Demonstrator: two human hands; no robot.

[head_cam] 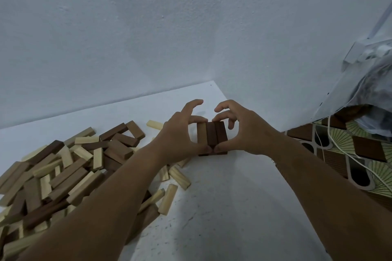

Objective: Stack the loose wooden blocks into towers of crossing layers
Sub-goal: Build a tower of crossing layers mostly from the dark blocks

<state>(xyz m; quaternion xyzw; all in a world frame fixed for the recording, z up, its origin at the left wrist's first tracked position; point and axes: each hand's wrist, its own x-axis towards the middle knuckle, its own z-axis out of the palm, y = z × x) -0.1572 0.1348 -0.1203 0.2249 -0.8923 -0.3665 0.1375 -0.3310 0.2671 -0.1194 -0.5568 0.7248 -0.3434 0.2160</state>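
A low tower of brown wooden blocks [212, 134] stands on the white table [222, 207], its top layer three blocks side by side pointing away from me. My left hand [180, 135] grips its left side, thumb at the near end and a finger at the far end. My right hand [244, 131] grips the right side the same way, both thumbs meeting at the near end. The layers below are mostly hidden. A big pile of loose light and dark blocks [63, 167] lies at the left.
A few light blocks [169, 193] lie scattered near my left forearm. The wall [148, 38] runs close behind the table. At the right, beyond the table edge, are a patterned tiled floor [350, 159], a white cable [339, 148] and a plastic bag [369, 95].
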